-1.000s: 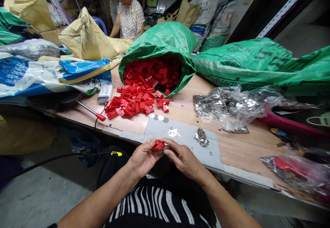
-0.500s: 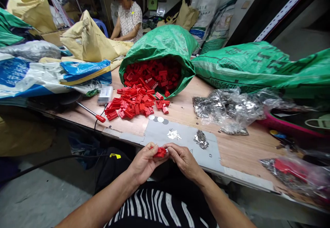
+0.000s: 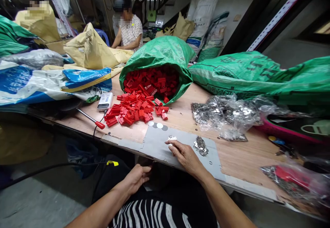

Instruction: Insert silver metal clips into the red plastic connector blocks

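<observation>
Hovering at the bright metal pieces (image 3: pixel 172 137), the right hand (image 3: pixel 182 152), fingertips narrowly spaced, should pinch lightly. The left hand (image 3: pixel 138 178) curls loosely; whether either holds anything is unclear.

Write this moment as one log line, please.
left grip: near table edge, nothing visible held | right grip: over mat, at bright pile | red parts: in and before open sack

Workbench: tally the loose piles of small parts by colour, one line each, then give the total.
Red pile: 1, at the mouth of the green sack
Silver pile: 1, on the grey mat, partly hidden by the right hand
Dark grey pile: 1, also on the mat
Total: 3 piles
</observation>
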Demonstrator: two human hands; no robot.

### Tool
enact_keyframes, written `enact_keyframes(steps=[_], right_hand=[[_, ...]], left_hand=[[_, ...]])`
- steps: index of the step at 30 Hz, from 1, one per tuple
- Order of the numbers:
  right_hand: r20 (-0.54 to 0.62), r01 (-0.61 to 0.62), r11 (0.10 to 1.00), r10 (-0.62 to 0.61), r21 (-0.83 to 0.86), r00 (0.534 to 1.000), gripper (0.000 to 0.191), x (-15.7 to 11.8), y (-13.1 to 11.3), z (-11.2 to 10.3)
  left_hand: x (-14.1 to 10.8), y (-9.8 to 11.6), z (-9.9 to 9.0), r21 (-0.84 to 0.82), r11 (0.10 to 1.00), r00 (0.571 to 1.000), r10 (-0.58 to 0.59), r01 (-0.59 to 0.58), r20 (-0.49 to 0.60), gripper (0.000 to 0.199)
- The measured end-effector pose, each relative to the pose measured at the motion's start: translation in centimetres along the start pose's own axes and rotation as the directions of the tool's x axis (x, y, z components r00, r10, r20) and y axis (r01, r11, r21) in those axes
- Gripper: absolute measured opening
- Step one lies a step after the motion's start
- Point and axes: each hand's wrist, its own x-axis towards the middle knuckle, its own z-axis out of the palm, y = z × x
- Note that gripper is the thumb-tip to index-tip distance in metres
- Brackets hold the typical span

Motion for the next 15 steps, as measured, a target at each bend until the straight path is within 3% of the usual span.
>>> enact_keyframes(steps=[7, 11, 15], right_hand=[[-0.098, 0.052, 0.961, -0.081, -0.273, 0.992, 0.033, 5.9, 1.7, -0.7], [-0.061, -0.040, 0.924, 0.018, -0.380, 0.998, 0.040, 9.5, 1.6, -0.7], [-0.029, -0.033, 0.925, 0.024, -0.378, 0.999, 0.033, 11.4, 1.4, -0.6]], left_hand=[[-1.1, 0.0, 0.6, 0.045, 0.998, 0.998, 0.041, -0.038, -0.056, 0.037], [-2.4, 0.6, 1.3, 0.202, 0.976, 0.990, 0.059, -0.084, 0.128, 0.040], [-4.0, 1.6, 2.6, 0.261, 0.945, 0.942, 0.110, -0.198, 0.318, 0.035]])
